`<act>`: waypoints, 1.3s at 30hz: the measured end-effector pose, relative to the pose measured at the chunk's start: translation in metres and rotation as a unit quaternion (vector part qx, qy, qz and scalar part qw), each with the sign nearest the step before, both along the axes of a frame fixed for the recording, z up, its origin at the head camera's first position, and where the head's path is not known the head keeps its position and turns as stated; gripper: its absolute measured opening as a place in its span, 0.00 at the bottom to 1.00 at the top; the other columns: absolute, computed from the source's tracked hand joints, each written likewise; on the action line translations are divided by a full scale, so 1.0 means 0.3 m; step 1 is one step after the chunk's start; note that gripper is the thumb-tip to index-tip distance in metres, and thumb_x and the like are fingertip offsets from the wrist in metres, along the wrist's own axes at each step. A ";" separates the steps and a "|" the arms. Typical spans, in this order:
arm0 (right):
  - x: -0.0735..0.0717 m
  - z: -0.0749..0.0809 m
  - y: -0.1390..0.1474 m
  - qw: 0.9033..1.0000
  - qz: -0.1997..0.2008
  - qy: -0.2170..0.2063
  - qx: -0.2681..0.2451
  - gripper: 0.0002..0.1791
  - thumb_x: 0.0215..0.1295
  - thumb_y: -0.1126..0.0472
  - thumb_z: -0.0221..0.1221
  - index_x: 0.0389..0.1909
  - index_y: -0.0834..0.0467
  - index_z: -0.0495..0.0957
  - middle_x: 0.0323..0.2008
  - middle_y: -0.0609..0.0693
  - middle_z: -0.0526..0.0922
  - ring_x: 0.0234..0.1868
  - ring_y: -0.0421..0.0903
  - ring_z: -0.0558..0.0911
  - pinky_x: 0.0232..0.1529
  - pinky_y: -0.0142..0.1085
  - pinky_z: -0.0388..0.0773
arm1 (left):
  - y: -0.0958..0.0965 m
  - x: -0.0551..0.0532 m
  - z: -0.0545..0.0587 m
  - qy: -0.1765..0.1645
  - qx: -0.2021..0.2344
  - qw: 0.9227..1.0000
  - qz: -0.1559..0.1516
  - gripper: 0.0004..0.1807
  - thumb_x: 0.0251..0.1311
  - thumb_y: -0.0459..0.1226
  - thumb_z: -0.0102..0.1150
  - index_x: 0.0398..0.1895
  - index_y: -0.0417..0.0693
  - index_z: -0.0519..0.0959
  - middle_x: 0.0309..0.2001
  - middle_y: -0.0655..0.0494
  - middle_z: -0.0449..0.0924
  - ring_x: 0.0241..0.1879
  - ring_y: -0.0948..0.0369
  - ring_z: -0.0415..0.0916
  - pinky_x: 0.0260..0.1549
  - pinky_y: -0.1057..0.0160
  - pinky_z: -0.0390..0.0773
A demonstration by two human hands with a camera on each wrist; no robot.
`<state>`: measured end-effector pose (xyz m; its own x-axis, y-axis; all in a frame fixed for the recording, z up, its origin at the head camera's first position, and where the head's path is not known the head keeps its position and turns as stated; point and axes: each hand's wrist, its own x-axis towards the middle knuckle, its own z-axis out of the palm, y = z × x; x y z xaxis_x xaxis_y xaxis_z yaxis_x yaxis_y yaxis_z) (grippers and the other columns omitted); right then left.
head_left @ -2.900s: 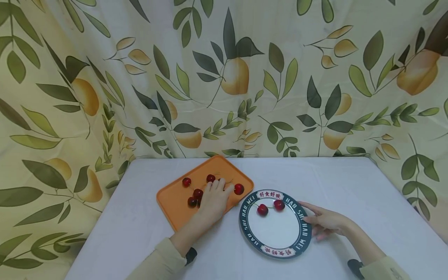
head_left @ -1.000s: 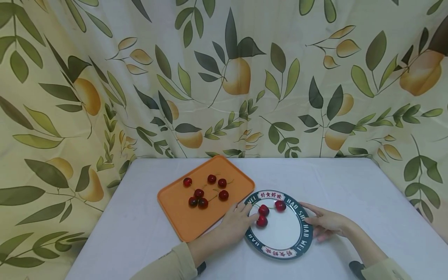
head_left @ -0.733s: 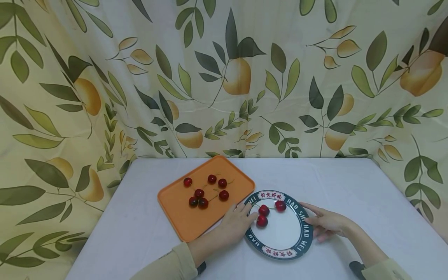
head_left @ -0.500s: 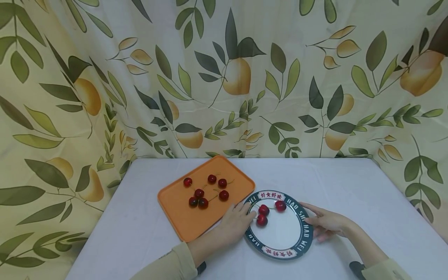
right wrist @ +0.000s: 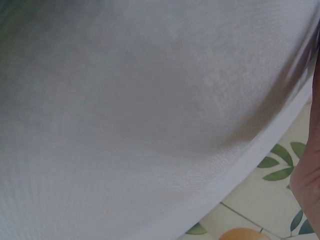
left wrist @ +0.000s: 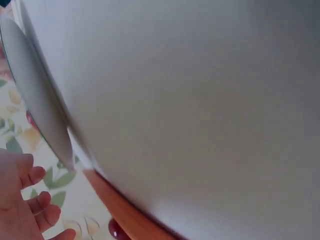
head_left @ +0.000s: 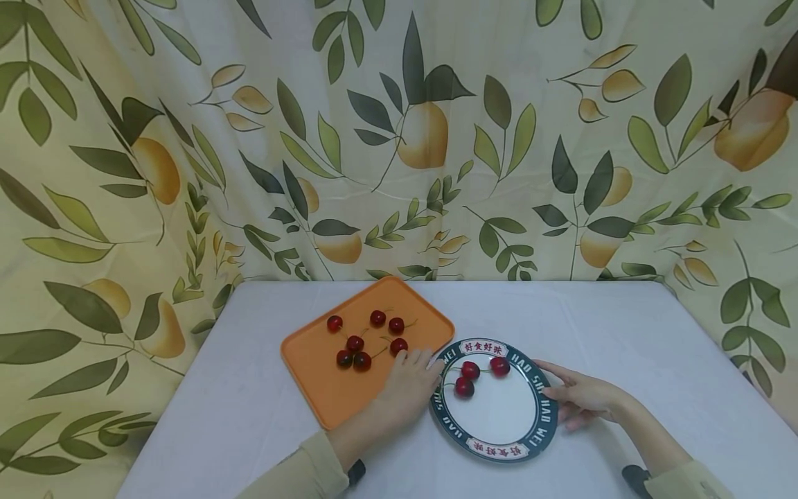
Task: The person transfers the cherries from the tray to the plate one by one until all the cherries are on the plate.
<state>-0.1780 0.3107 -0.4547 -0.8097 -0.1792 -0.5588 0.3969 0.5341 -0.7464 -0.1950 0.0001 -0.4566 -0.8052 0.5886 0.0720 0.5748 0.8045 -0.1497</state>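
Note:
Over the near right edge of an orange tray (head_left: 324, 384), my left hand (head_left: 404, 389) hovers with loosely bent fingers and holds nothing; the left wrist view shows its fingers (left wrist: 45, 212) apart. One cherry (head_left: 399, 345) on the tray lies just beyond its fingertips. Several more cherries (head_left: 362, 361) with stems lie across the tray. My right hand (head_left: 589, 394) grips the right rim of a round white plate (head_left: 499, 416) with a dark green lettered border, thumb on top. Three cherries (head_left: 464, 387) sit on the plate's upper left part.
A white cloth (head_left: 592, 319) covers the table beneath tray and plate, which lie close together. Behind the table hangs a curtain (head_left: 386, 208) printed with fruit and leaves. In the right wrist view, mostly white cloth (right wrist: 125, 125) shows.
My left hand has brought a cherry from the tray to the plate, let it go, and moved back left toward the tray. The right hand has stayed at the plate's rim.

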 end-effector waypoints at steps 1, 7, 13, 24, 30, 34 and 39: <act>0.000 -0.001 -0.001 1.000 -0.001 -0.001 0.000 0.39 0.64 0.58 0.54 0.70 0.57 0.44 0.28 0.54 0.73 0.21 0.45 0.77 0.24 0.35 0.78 | -0.006 -0.004 0.005 0.006 0.001 1.000 0.006 0.16 0.64 0.49 0.47 0.53 0.59 0.69 0.45 0.58 0.65 0.47 0.60 0.62 0.51 0.58 0.66; 0.000 0.000 -0.003 1.000 -0.002 -0.001 0.000 0.38 0.64 0.58 0.53 0.70 0.56 0.44 0.27 0.54 0.72 0.21 0.44 0.77 0.24 0.34 0.78 | -0.052 -0.028 0.035 0.025 0.013 0.999 0.034 0.15 0.65 0.49 0.45 0.51 0.56 0.69 0.44 0.56 0.63 0.47 0.58 0.60 0.51 0.57 0.67; 0.001 0.006 -0.004 1.000 0.000 -0.004 -0.003 0.37 0.65 0.59 0.52 0.70 0.57 0.44 0.27 0.54 0.73 0.20 0.44 0.77 0.23 0.34 0.77 | -0.109 -0.058 0.058 0.032 0.036 0.997 0.064 0.16 0.63 0.48 0.49 0.50 0.55 0.68 0.44 0.54 0.63 0.47 0.57 0.61 0.50 0.55 0.66; 0.001 0.003 -0.002 1.000 -0.002 -0.006 -0.005 0.38 0.65 0.58 0.53 0.70 0.57 0.44 0.27 0.54 0.73 0.20 0.44 0.77 0.23 0.34 0.77 | -0.253 -0.130 0.063 0.071 0.058 0.990 0.110 0.14 0.64 0.46 0.48 0.48 0.51 0.67 0.42 0.52 0.62 0.43 0.55 0.62 0.42 0.56 0.62; 0.002 0.003 -0.003 1.000 -0.001 -0.005 -0.010 0.38 0.64 0.58 0.53 0.70 0.57 0.43 0.27 0.54 0.73 0.20 0.44 0.77 0.23 0.34 0.77 | -0.327 -0.175 0.050 0.068 0.086 0.979 0.171 0.16 0.64 0.45 0.48 0.50 0.48 0.68 0.46 0.48 0.65 0.47 0.51 0.63 0.44 0.52 0.63; 0.004 0.006 -0.004 1.000 -0.001 -0.005 -0.012 0.38 0.64 0.58 0.53 0.70 0.57 0.43 0.27 0.54 0.73 0.20 0.44 0.77 0.23 0.33 0.77 | -0.359 -0.197 0.049 0.054 0.101 0.969 0.221 0.14 0.64 0.45 0.47 0.47 0.46 0.66 0.45 0.46 0.64 0.46 0.49 0.63 0.44 0.49 0.63; 0.003 0.006 -0.004 1.000 0.001 -0.005 -0.010 0.38 0.64 0.59 0.53 0.70 0.57 0.43 0.27 0.54 0.73 0.20 0.44 0.77 0.23 0.34 0.77 | -0.382 -0.214 0.045 0.038 0.100 0.960 0.258 0.16 0.64 0.45 0.47 0.47 0.44 0.67 0.43 0.44 0.63 0.45 0.48 0.62 0.41 0.49 0.62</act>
<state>-0.1771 0.3096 -0.4529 -0.8038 -0.1921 -0.5630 0.4029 0.5206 -0.7528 -0.2593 -0.1144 -0.4430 -0.9741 0.0801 0.2114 0.0847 0.9963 0.0127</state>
